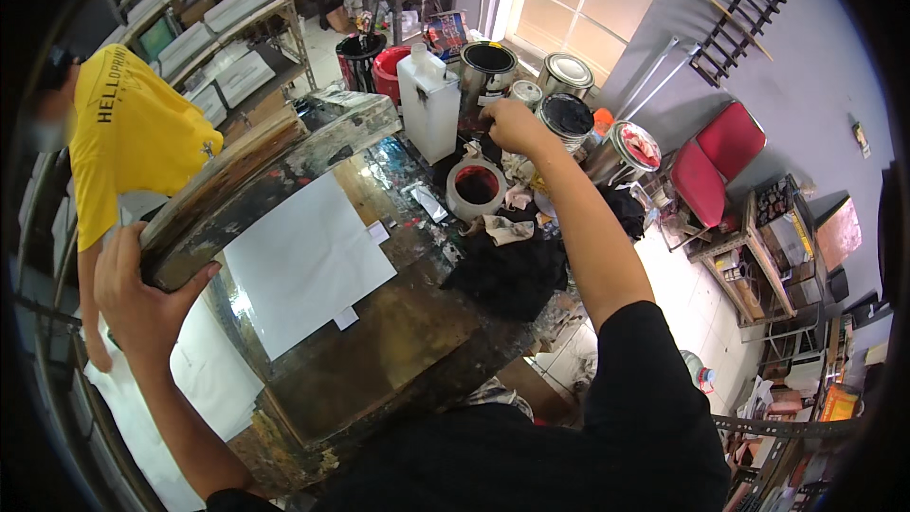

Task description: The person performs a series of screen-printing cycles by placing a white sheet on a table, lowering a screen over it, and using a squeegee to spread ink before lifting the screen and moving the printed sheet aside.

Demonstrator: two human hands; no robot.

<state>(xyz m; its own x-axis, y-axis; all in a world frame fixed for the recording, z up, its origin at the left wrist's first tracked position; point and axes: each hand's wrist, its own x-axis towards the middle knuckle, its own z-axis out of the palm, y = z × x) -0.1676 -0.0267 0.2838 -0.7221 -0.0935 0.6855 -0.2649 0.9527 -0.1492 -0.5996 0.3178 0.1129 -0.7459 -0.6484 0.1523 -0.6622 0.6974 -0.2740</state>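
My left hand (142,289) grips the near end of a raised, paint-stained wooden screen frame (237,185), thumb on its right side. Under the frame, a white paper sheet (308,261) lies on the worn, stained work board (408,322), with small paper tabs at its edge. My right arm stretches forward to the containers, where my right hand (517,128) is closed with fingers pointing down; whatever they hold is hidden. Close to it stand a white plastic jug (429,109), an open can of black ink (566,116) and a round pot with dark red inside (475,192).
Black cloth (507,275) and crumpled rags lie at the board's right side. More cans, including a large open can (489,66) and a red-smeared can (630,147), stand behind. A person in a yellow shirt (137,123) is at the left. A red chair (716,161) stands right.
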